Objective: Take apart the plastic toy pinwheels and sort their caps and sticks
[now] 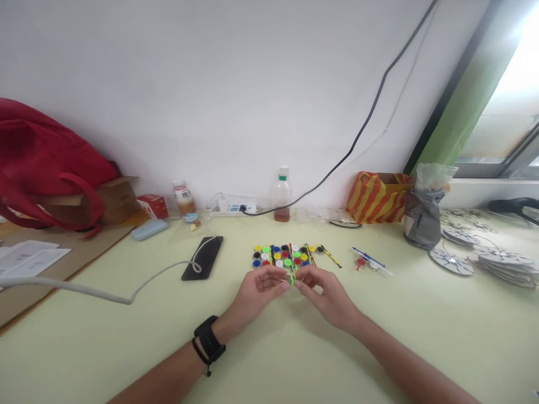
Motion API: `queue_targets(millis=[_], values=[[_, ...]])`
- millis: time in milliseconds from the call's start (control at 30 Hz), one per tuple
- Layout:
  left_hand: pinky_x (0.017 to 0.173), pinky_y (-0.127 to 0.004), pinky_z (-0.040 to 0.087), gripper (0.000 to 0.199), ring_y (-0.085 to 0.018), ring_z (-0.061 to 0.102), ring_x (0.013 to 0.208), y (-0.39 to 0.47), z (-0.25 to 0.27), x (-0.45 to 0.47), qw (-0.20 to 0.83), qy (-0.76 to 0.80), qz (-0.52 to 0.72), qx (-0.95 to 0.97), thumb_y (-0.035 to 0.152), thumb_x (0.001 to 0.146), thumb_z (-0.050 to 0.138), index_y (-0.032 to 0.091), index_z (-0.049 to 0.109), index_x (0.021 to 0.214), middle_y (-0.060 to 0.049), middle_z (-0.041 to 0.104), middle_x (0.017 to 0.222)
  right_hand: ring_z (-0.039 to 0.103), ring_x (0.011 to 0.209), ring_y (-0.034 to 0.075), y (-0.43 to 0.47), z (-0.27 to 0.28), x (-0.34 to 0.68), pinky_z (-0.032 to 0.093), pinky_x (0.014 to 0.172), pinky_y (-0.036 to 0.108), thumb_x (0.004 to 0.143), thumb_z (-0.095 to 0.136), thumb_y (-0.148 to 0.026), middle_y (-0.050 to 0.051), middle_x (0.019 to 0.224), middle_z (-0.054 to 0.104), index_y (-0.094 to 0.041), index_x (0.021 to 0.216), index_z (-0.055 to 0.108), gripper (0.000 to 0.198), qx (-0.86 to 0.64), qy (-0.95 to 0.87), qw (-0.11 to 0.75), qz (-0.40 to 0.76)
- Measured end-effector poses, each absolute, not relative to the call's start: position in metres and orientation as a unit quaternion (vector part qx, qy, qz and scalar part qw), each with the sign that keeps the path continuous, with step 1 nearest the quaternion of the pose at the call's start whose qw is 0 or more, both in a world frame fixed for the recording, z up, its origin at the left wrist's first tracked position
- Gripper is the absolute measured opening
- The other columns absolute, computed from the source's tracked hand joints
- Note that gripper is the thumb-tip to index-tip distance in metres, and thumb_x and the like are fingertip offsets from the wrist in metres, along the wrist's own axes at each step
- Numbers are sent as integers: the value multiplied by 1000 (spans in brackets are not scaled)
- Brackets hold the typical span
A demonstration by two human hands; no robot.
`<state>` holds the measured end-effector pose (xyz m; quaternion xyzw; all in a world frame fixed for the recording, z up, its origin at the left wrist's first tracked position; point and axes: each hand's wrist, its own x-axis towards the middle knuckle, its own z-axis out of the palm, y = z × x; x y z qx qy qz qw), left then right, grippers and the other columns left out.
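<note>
Green plastic piece [293, 279], super bright, almost neon, and tiny: thin and narrow, roughly upright from where I'm standing, with a yellowish bit showing near its top. Fingers hide a lot of it and it's a bit blurry, so I can't make out the exact shape. It's up in front of the person over the pale green surface [290, 359], right between the two hands. Left hand [261, 289] and right hand [326, 293] are nearly together, thumbs and fingertips pinched on it from either side.

Just past the fingers is a tight bunch of little round pieces [287, 262] in blue, white, black, red, green and yellow, kinda like candy buttons. Some thin colored sticks [310, 255] lie across them, and a yellow-and-black stick [331, 256] slants off to the right side of the bunch. Further right, a blue stick [369, 257] lies beside a small red piece [360, 262].

Left of the bunch, a black slab [202, 259] has a grey cable [168, 273] running over it. Back by the wall there's a bottle with dark liquid [283, 196] and a red-and-yellow striped bag [373, 199].
</note>
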<state>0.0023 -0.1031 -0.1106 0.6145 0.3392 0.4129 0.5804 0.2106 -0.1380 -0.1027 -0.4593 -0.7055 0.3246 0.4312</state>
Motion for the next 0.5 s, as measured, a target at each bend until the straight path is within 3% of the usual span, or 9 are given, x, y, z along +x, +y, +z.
queue_targets(millis=[133,300,400,500], values=[[90,-36,58,35,-24,71,100,-102,-111,2,573,361,402,616,37,79,83,18,73,106,-12,73,117,59,71,18,-123,-97,242,49,66,32,99,50,-46,8,89,69,-21,98,65,29,-493,-712,472,163],[71,-29,57,36,-21,73,81,-102,-115,-1,578,392,379,608,37,74,87,16,74,100,-10,77,98,53,64,18,-95,-96,307,43,64,32,96,50,-45,7,83,68,-20,95,66,29,-613,-644,457,-34],[69,-27,56,34,-20,73,80,-102,-118,0,573,391,381,611,37,73,87,17,74,97,-9,77,99,54,64,18,-83,-104,330,40,64,31,95,51,-35,8,87,70,-19,94,67,23,-694,-610,377,-53],[73,-29,58,31,-19,73,78,-100,-119,1,578,386,385,607,40,77,84,17,74,95,-8,76,93,60,74,19,-76,-116,333,37,64,28,91,50,-20,7,90,72,-20,88,68,18,-757,-619,210,-6]])
